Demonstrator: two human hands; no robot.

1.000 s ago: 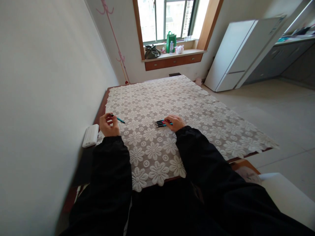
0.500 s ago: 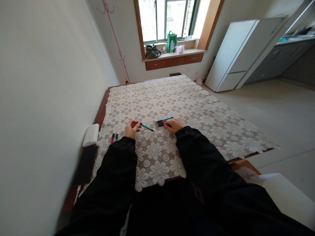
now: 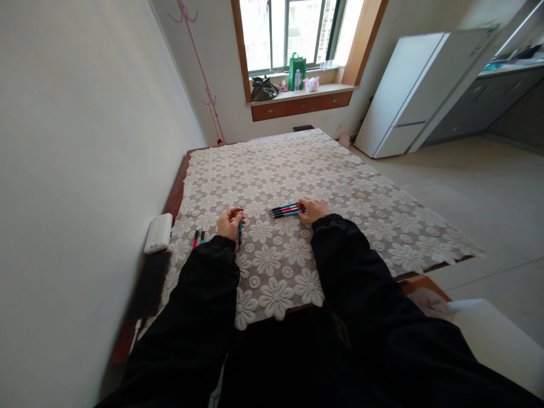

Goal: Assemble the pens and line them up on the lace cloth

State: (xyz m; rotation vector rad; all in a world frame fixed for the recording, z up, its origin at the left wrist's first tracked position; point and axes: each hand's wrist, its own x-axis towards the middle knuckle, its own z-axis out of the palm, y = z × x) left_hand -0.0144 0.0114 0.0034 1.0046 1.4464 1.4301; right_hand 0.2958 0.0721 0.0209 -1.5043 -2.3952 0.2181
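My left hand (image 3: 230, 222) pinches a teal and black pen (image 3: 240, 231), which points down toward me over the cloth. To its right, several teal and pink pens (image 3: 284, 210) lie side by side in a row, tips facing left. My right hand (image 3: 313, 209) has its fingers closed around the right ends of that row, hiding them. Left of my left hand lie two more pens, one pink (image 3: 195, 237) and one teal (image 3: 202, 236), partly behind my sleeve.
A floral lace cloth (image 3: 266, 259) covers the table. A white power bank (image 3: 158, 233) and a dark flat phone-like slab (image 3: 148, 286) lie along the left edge by the wall. A white chair (image 3: 493, 340) stands at the lower right.
The pen in my left hand has swung from pointing right to pointing toward me. My right hand has slid right along the row, uncovering more of the pens.
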